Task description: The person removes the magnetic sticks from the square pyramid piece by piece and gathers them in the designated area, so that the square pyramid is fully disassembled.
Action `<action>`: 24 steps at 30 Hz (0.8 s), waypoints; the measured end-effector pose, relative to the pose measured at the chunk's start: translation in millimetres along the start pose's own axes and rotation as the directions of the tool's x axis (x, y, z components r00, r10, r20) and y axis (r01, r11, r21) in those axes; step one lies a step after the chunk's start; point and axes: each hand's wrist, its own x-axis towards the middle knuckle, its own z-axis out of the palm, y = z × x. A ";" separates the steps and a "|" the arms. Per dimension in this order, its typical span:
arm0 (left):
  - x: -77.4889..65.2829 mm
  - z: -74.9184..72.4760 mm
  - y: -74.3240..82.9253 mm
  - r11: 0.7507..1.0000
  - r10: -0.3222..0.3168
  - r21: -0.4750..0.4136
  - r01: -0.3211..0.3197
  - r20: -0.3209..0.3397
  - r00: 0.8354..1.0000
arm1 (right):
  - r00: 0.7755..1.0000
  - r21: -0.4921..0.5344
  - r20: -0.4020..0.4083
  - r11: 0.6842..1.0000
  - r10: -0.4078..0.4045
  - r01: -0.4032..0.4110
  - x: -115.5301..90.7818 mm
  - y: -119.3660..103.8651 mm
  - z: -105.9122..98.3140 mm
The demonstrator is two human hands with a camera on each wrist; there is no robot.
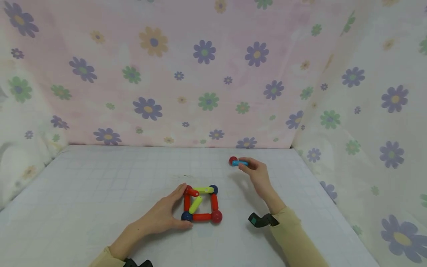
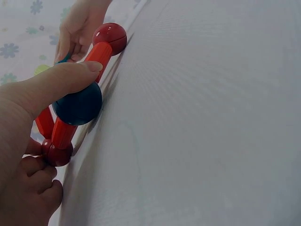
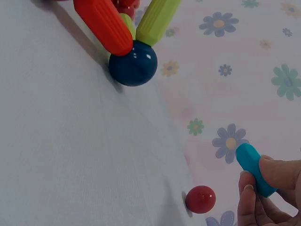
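Observation:
On the table, a square of toy building rods and balls point(image 1: 202, 217) has red and yellow-green rods joined by red and dark blue corner balls. Some rods stick up from its corners. My left hand point(image 1: 163, 215) grips its left side, with the thumb point(image 2: 70, 82) at the near dark blue ball point(image 2: 80, 106) and the fingers at the far red ball. Farther back on the right, my right hand point(image 1: 257, 174) pinches a light blue rod point(image 3: 251, 165) between thumb and fingers. A loose red ball point(image 3: 201, 199) lies below that rod, apart from it.
A white cloth point(image 1: 100, 193) covers the table. Flowered curtains point(image 1: 180, 74) hang behind it and along both sides. A dark wrist strap point(image 1: 263, 220) sits at the right sleeve.

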 end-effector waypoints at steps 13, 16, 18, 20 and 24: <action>-1.0 0.9 1.2 1.000 0.006 0.019 -0.006 -0.010 1.000 | 0.999 -0.058 -0.022 0.997 0.046 -0.047 3.8 19.5 -13.6; -1.2 1.0 1.6 1.000 0.002 0.019 -0.002 -0.011 1.000 | 0.997 -0.078 -0.035 0.995 0.063 -0.065 5.4 23.8 -15.0; -1.3 0.9 1.8 1.000 -0.003 0.018 0.003 -0.012 1.000 | 0.996 -0.082 -0.041 0.993 0.078 -0.081 6.3 26.4 -15.5; -1.3 0.8 1.9 1.000 -0.004 0.019 0.005 -0.012 1.000 | 0.996 -0.096 -0.037 0.992 0.085 -0.088 6.8 29.0 -16.0; -1.1 0.7 1.7 1.000 -0.003 0.023 0.003 -0.011 1.000 | 0.996 -0.118 -0.042 0.989 0.085 -0.089 6.7 33.7 -16.7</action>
